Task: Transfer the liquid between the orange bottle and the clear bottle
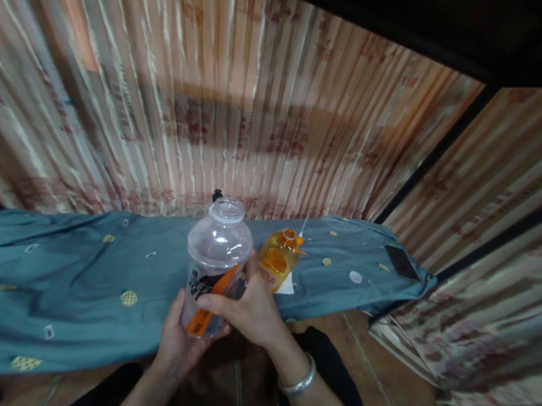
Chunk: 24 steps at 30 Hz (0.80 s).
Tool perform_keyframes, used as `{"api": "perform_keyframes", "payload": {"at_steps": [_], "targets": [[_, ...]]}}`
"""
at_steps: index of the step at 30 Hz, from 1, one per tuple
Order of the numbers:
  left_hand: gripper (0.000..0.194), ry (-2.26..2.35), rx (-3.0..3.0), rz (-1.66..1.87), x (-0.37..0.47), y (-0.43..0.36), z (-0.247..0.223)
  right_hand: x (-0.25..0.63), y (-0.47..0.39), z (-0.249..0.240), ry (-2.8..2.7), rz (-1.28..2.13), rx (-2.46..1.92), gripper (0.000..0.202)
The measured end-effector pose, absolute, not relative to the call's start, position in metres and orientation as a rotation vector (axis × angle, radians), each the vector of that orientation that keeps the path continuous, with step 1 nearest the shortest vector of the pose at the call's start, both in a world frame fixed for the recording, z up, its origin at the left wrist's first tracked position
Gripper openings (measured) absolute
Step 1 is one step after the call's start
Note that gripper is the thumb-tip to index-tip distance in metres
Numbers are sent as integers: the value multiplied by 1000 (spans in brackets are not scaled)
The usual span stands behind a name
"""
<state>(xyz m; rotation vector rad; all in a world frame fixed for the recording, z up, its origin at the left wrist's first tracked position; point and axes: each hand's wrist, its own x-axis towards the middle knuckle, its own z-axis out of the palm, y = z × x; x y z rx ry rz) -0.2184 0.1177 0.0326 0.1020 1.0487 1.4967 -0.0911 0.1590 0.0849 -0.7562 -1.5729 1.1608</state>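
Note:
A clear plastic bottle (219,246) with an open neck and an orange and black print stands upright between my hands. My left hand (179,347) cups it from below at the left. Around its right side wraps my right hand (252,304), the thumb lying across the print. Just beyond the right hand, an orange-yellow bottle (279,261) sits on the cloth-covered surface, with an orange cap piece and a straw-like stick (304,227) by its top. A bit of white paper (286,285) shows beside its base.
A green patterned cloth (87,272) covers the long surface. A dark flat phone-like object (401,263) and a white round disc (355,277) lie at the right. Behind hangs a pleated curtain (262,115), with a black frame post (437,155) at the right.

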Motion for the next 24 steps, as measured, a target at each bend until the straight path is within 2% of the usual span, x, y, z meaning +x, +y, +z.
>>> {"api": "perform_keyframes", "payload": {"at_steps": [2, 5, 7, 11, 13, 16, 20, 24], "targets": [[41, 1045, 143, 1511, -223, 119, 32, -69, 153, 78, -1582, 981, -794, 103], [52, 1001, 238, 1512, -232, 122, 25, -26, 158, 60, -1479, 670, -933, 96], [61, 971, 274, 1517, -238, 125, 21, 0, 175, 45, -1380, 558, -1074, 104], [71, 960, 319, 1524, -241, 131, 16, 24, 223, 12, -1343, 768, -1220, 136], [70, 962, 294, 1537, -239, 134, 17, 19, 241, -2, -1359, 925, -1152, 136], [67, 968, 271, 1557, -237, 138, 19, 7, 258, -12, -1349, 1096, -1030, 113], [65, 990, 263, 1544, -238, 141, 20, 5, 271, -9, -1355, 1189, -1078, 72], [64, 1021, 206, 1551, -238, 140, 25, 25, 281, 1, -1330, 1082, -1152, 58]]}}
